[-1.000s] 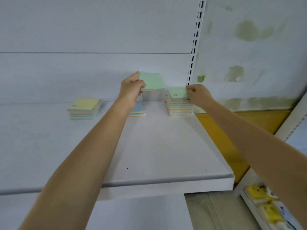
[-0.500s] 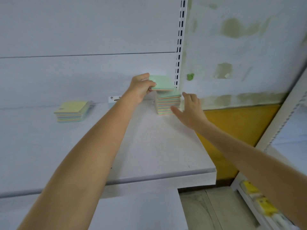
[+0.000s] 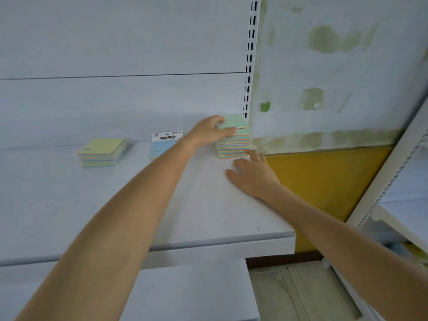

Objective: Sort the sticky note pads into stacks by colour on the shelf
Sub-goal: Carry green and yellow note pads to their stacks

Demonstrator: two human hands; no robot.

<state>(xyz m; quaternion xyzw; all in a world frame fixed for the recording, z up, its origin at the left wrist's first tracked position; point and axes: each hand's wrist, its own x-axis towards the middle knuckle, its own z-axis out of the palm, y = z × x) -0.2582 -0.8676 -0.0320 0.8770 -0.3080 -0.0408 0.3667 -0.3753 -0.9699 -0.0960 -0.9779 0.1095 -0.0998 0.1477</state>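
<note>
A green-topped sticky note pad (image 3: 234, 120) lies on top of the tall stack (image 3: 234, 145) at the shelf's back right corner. My left hand (image 3: 212, 130) grips that top pad by its left edge, thumb on top. My right hand (image 3: 253, 173) rests flat on the white shelf (image 3: 208, 205) just in front of the stack, fingers spread, holding nothing. A blue pad (image 3: 163, 144) with a "STICKY NOTE" label lies left of my left arm. A yellow-topped stack (image 3: 102, 152) sits further left.
A slotted white upright (image 3: 250, 59) rises right behind the tall stack. Right of it are a stained wall and a yellow panel (image 3: 324, 186). Another white shelving unit (image 3: 398, 193) stands at the far right. A lower shelf (image 3: 185, 290) shows below.
My left hand carried the green pad rightwards and down onto the tall stack. My right hand left the stack's top and came down flat on the shelf in front.
</note>
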